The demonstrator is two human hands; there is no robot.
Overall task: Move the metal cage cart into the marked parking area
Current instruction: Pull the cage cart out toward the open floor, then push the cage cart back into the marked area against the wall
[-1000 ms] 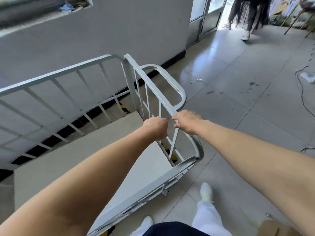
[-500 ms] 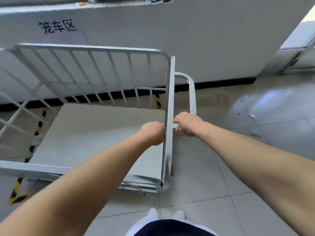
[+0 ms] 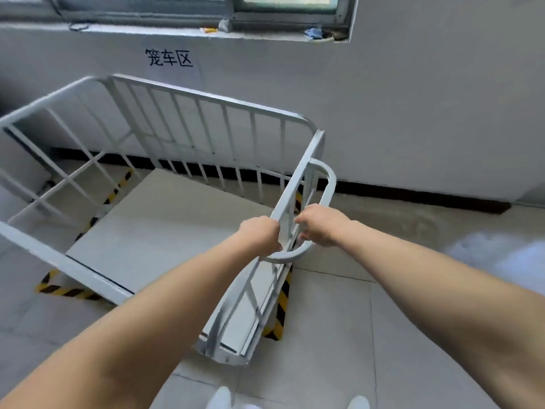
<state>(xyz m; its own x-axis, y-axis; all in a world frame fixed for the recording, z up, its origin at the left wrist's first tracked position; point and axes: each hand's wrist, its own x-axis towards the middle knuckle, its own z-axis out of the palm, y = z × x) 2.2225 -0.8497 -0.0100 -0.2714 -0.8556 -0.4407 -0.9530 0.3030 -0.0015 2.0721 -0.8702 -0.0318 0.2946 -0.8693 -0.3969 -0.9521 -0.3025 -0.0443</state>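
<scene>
The tiled floor [image 3: 339, 335] carries the cart [image 3: 165, 231]. Striped tape [image 3: 280, 308] (yellow and black) lies under it, near the far wall.

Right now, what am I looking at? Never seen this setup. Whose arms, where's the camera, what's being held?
There is no machine here. A person wears one wide-angle camera on the head, aimed forward and down, so the two bare forearms entering from the bottom are theirs; the white shoe tips at the bottom edge are theirs too.

The left hand and right hand both grip the end frame of a white metal cage cart, near its looped push handle. The cart has barred sides and a flat pale deck, with nothing on the deck.

On the tiled floor, yellow-and-black striped tape marks out a bay against the wall, and the cart stands over it, skewed to the tape lines. A sign with three Chinese characters is on the wall above, under a window ledge holding small clutter.
</scene>
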